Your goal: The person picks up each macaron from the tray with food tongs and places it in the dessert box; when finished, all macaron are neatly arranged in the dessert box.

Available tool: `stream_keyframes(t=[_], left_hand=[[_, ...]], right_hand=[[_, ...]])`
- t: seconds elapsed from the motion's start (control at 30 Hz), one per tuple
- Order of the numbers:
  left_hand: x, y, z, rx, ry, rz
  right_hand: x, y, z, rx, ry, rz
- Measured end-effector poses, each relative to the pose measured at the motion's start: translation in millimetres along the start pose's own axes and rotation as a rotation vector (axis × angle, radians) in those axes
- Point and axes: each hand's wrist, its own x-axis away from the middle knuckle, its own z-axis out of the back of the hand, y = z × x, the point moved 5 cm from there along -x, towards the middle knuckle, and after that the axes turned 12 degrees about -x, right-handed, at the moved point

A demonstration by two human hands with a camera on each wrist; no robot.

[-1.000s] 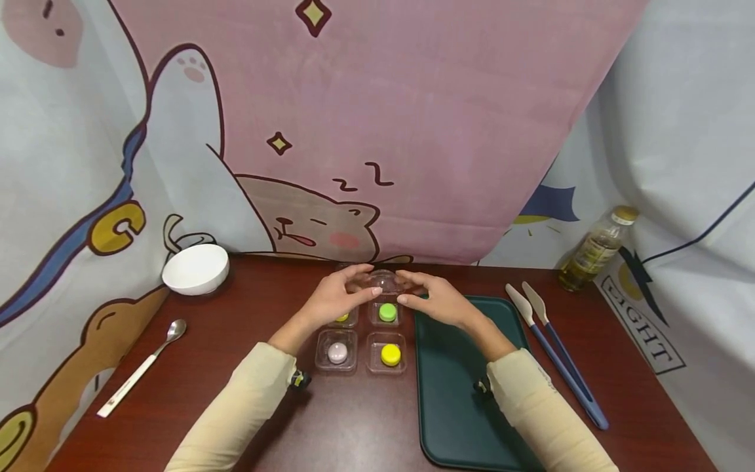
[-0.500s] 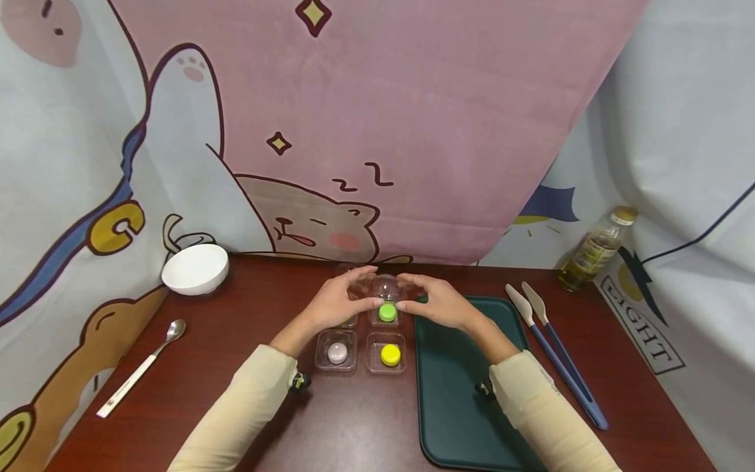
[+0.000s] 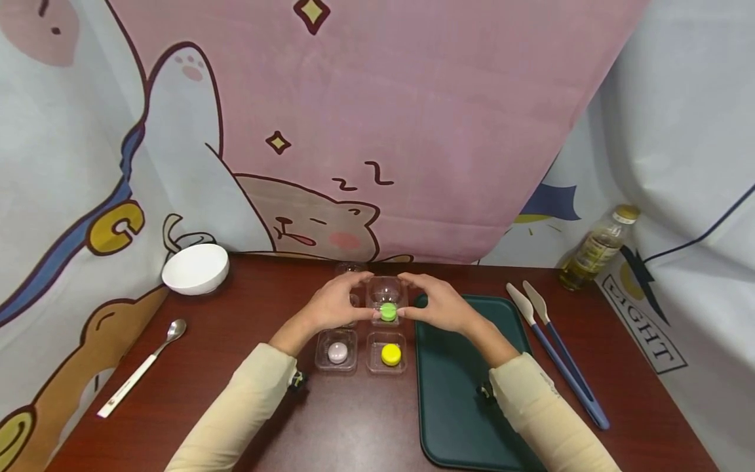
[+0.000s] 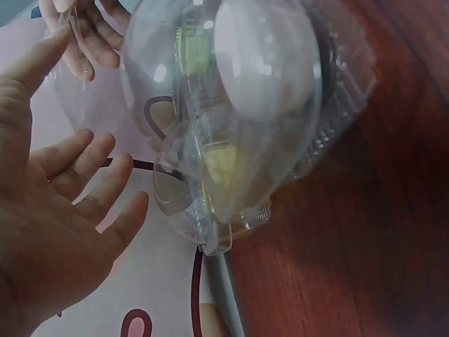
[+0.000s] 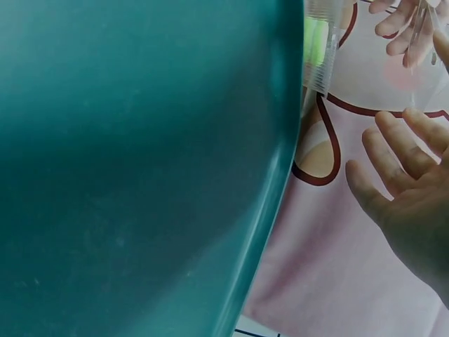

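My left hand (image 3: 339, 303) and right hand (image 3: 436, 303) hold a clear plastic dome lid (image 3: 386, 286) by its two sides, thumbs on the near edge. The lid is above a small clear container with a green macaron (image 3: 388, 312); whether they touch is unclear. Just nearer, a yellow macaron (image 3: 390, 354) sits in another clear container. To its left is a container with a pale macaron (image 3: 337, 353), which the left wrist view shows under a clear dome (image 4: 270, 133). My left hand partly hides more containers behind it.
A dark green tray (image 3: 466, 406) lies right of the containers. Blue-handled tongs (image 3: 569, 367) and an oil bottle (image 3: 592, 255) are farther right. At left are a white bowl (image 3: 196, 270) and a spoon (image 3: 138, 377). A printed cloth (image 3: 442, 164) hangs behind the table.
The lid has come slightly nearer and tilted, showing its square rim over the green macaron. Both thumbs have moved a little nearer to me.
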Motion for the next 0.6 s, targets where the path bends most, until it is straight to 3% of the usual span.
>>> stream_keyframes(t=[0.23,0.43,0.6], left_hand=[[-6.7,0.0,-4.7,-0.123,-0.032,-0.011],[-13.0,1.3,-9.3,-0.244,-0.021,-0.044],[-16.0,2.8,-15.5,-0.292,-0.042,-0.055]], right_hand=[[-1.1,3,-7,0.094,-0.023,-0.032],[-4.4,5,-12,0.141,-0.056,-0.064],[-3.9,11,-15,0.19,-0.073,-0.086]])
